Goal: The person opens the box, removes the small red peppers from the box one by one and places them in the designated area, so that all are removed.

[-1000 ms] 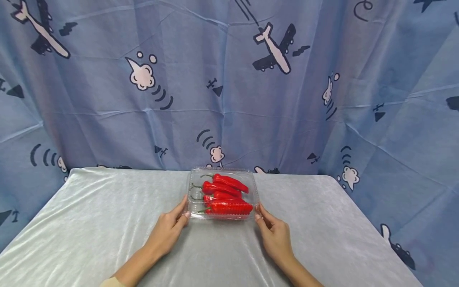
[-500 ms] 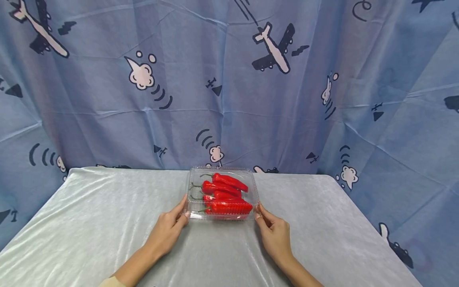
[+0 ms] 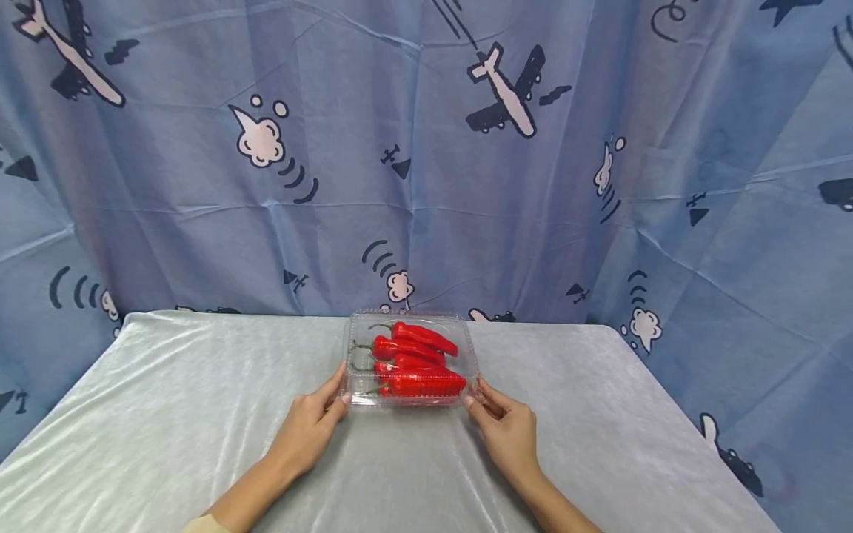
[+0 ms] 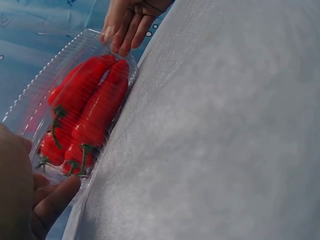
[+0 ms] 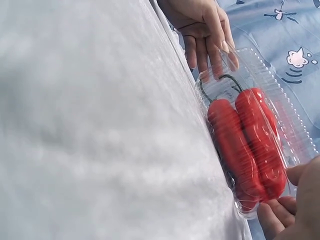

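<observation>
A clear plastic clamshell box (image 3: 360, 382) with its lid down sits near the far edge of the table in the head view. Several long red peppers (image 3: 426, 383) with green stems lie side by side inside it. My left hand (image 3: 306, 431) holds the box's left end, thumb at the near corner and index finger along the side. At the opposite end my right hand (image 3: 512, 438) grips the near right corner between thumb and fingers. Both wrist views show fingers (image 4: 56, 201) low by the box's base, with the peppers (image 5: 239, 145) visible through the ribbed wall.
Pale velvety cloth (image 3: 633, 437) covers the table. Behind it and at both sides hangs a blue curtain (image 3: 426, 148) printed with airplanes and clouds, close to the table's far edge.
My right thumb has slid slightly left along the box's near corner. The whole head view has shifted a little; the left hand keeps its hold and the peppers lie as before.
</observation>
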